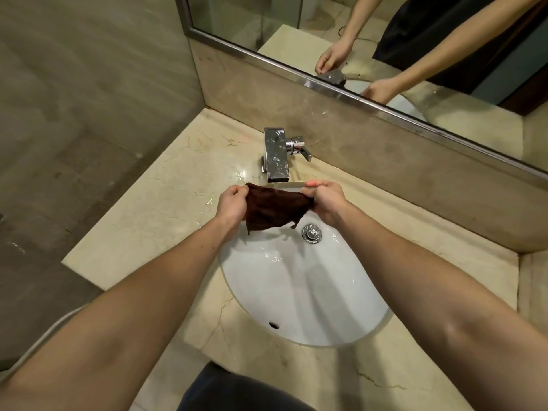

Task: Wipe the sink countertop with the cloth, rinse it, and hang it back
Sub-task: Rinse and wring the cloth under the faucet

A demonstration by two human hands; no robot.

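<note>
A dark brown cloth (268,208) is stretched between both hands just under the spout of the chrome tap (277,157), over the back of the white sink basin (296,292). My left hand (232,206) grips the cloth's left edge. My right hand (324,200) pinches its right edge. The lower part of the cloth hangs loose above the basin. The basin is wet, with the chrome drain (311,234) to the right below the cloth. The beige marble countertop (166,209) around the sink shows wet streaks near the tap.
A mirror (385,40) with a metal frame runs along the back wall above a stone backsplash (385,161) and reflects my arms. The tap's lever (305,152) points right. The counter's left edge drops off to the floor (44,173).
</note>
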